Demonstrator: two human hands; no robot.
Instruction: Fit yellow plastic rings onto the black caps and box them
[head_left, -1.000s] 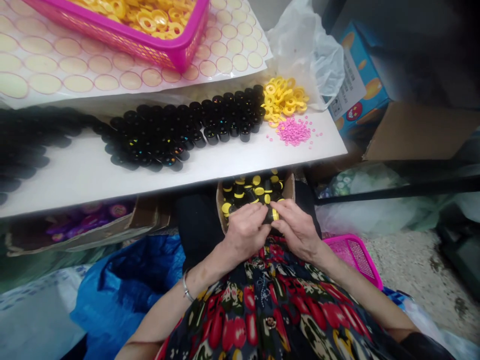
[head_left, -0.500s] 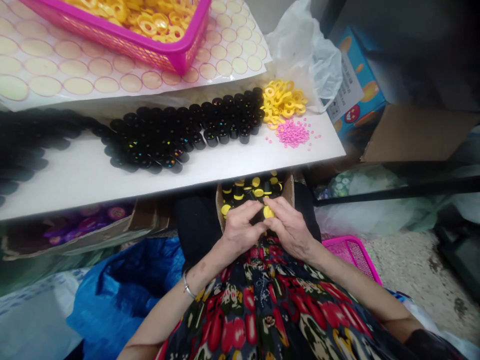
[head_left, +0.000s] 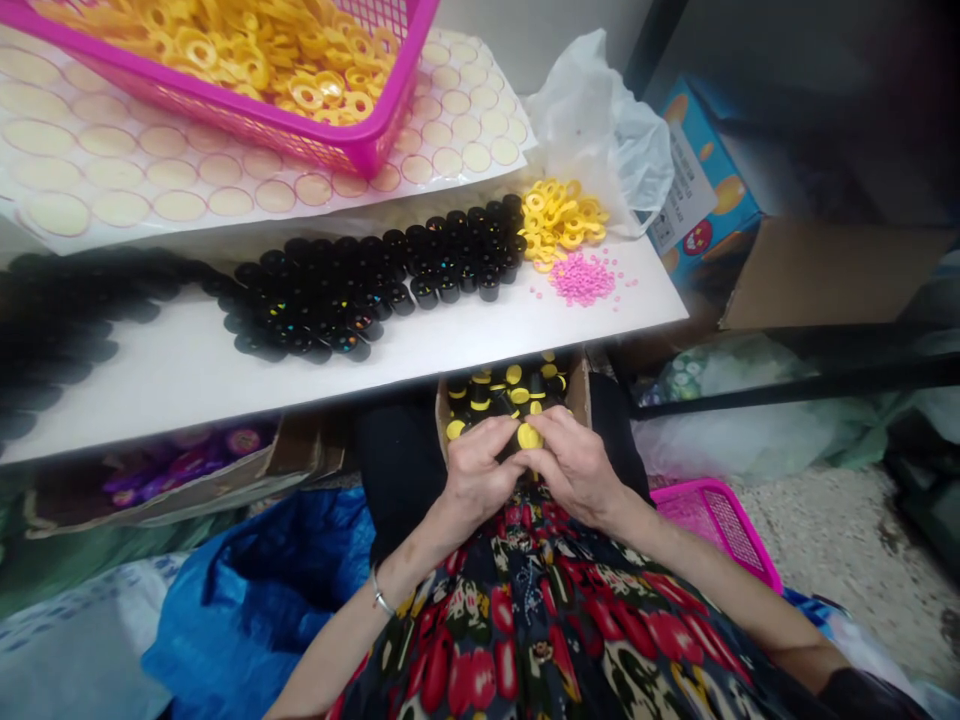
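Over an open cardboard box on my lap, both hands meet with fingertips pinched around a small piece with a round yellow end [head_left: 529, 436]. My left hand [head_left: 480, 468] closes on it from the left, thumb and index finger together. From the other side my right hand [head_left: 576, 462] grips it with thumb and forefinger. Most of the piece's body is hidden by the fingers. Just beyond, the cardboard box [head_left: 442, 425] holds several black pieces with yellow ends [head_left: 514, 375], lying jumbled.
On the white shelf [head_left: 420, 345] stand rows of black cylinders [head_left: 322, 280], beside yellow rings [head_left: 562, 220] and tiny pink beads [head_left: 583, 278]. A pink basket [head_left: 360, 150] of yellow rings sits above. A blue bag [head_left: 225, 620] lies left; another pink basket [head_left: 720, 520] is right.
The yellow end has turned to face me more and moved slightly left and down between my fingers. The view has tilted, so the shelf things appear slightly lower.
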